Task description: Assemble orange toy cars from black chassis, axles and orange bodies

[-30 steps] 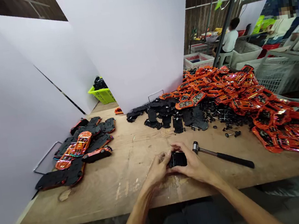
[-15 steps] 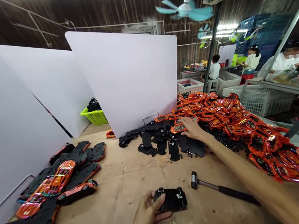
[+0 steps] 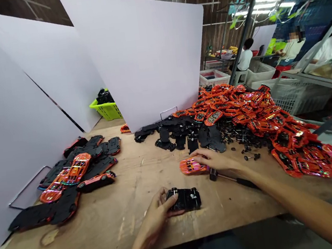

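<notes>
left hand [image 3: 155, 215] | grip closed around black toy car chassis [image 3: 184, 199], underside up, on table [image 3: 105, 218] | right hand [image 3: 216, 160] | grip unclear, fingertips on orange car shell [image 3: 191, 167] lying on table | rubber mallet [image 3: 212, 174] just beside right hand

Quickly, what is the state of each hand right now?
Left hand: closed, holding a black toy car chassis.
Right hand: closed, holding an orange toy car body shell.

The plywood bench [image 3: 89, 236] bears orange car shells [image 3: 259, 116], black chassis [image 3: 164, 135].
</notes>
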Demonstrator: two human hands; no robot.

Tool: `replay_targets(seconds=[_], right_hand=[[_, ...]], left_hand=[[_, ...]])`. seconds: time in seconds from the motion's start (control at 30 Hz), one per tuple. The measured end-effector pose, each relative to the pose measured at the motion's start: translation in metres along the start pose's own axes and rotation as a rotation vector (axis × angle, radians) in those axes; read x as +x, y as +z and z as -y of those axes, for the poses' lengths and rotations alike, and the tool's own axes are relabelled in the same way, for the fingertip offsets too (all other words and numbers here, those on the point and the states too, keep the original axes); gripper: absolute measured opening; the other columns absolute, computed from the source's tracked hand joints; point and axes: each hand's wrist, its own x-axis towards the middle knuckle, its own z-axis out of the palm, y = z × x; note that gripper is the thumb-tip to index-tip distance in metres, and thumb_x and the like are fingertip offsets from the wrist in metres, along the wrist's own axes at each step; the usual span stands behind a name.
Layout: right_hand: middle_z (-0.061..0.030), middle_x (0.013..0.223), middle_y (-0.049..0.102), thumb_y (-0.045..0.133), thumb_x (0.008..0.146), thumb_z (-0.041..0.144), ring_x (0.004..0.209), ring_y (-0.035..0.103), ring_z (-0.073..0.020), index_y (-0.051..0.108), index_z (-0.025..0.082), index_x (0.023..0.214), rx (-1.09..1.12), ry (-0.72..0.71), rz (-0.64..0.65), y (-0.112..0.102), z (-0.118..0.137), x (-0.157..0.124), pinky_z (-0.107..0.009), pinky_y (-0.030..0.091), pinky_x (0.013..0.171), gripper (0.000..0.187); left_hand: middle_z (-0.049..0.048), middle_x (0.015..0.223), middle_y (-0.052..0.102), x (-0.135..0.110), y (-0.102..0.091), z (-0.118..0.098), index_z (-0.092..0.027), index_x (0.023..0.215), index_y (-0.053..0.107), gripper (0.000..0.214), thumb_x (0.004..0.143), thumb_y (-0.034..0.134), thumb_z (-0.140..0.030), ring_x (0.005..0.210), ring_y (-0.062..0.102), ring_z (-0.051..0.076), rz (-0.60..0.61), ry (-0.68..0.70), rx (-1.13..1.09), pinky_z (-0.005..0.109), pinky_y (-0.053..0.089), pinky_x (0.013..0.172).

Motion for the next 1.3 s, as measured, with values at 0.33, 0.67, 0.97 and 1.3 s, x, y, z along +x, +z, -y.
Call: replay_targets(seconds=[0.33, 0.67, 0.97, 1.3], right_hand=[[-0.0138, 0.127, 0.062, 0.074, 0.092, 0.048, 0.117, 0.057, -0.0303, 0.064, 0.021, 0.128, -0.222, -0.064, -0.089, 0.039, 0.023, 0.010, -0.048, 0.048, 0.104, 0.047], [-0.0113, 0.126, 0.066, 0.076, 0.092, 0.043, 0.114, 0.064, -0.0280, 0.054, 0.024, 0.135, -0.087, -0.157, -0.100, 0.078, 0.073, -0.050, -0.044, 0.054, 0.099, 0.052], [-0.0130, 0.126, 0.064, 0.070, 0.096, 0.039, 0.114, 0.064, -0.0301, 0.051, 0.023, 0.139, -0.231, -0.113, 0.006, 0.093, 0.084, -0.056, -0.047, 0.056, 0.098, 0.050], [-0.0178, 0.135, 0.062, 0.064, 0.097, 0.052, 0.126, 0.059, -0.0360, 0.051, 0.019, 0.142, -0.456, -0.173, 0.006, 0.109, 0.070, -0.052, -0.056, 0.050, 0.107, 0.057]], left_hand=[[0.0037, 0.096, 0.073, -0.008, 0.001, 0.004, -0.018, 0.091, 0.060, 0.052, 0.070, 0.090, -0.056, 0.097, 0.074, 0.026, 0.058, 0.063, 0.026, 0.044, 0.065, 0.087], [0.0150, 0.101, 0.080, 0.003, -0.013, 0.003, -0.016, 0.091, 0.068, 0.067, 0.087, 0.052, -0.081, 0.104, 0.074, 0.030, 0.262, -0.017, -0.097, 0.044, 0.062, 0.089], [0.0045, 0.091, 0.074, -0.003, -0.009, 0.009, -0.018, 0.087, 0.057, 0.051, 0.067, 0.094, -0.047, 0.089, 0.073, 0.022, 0.170, 0.075, -0.059, 0.037, 0.062, 0.080], [-0.0013, 0.079, 0.067, 0.002, -0.006, 0.017, -0.019, 0.085, 0.054, 0.052, 0.068, 0.089, -0.054, 0.079, 0.066, 0.019, 0.044, 0.106, 0.024, 0.032, 0.057, 0.075]])
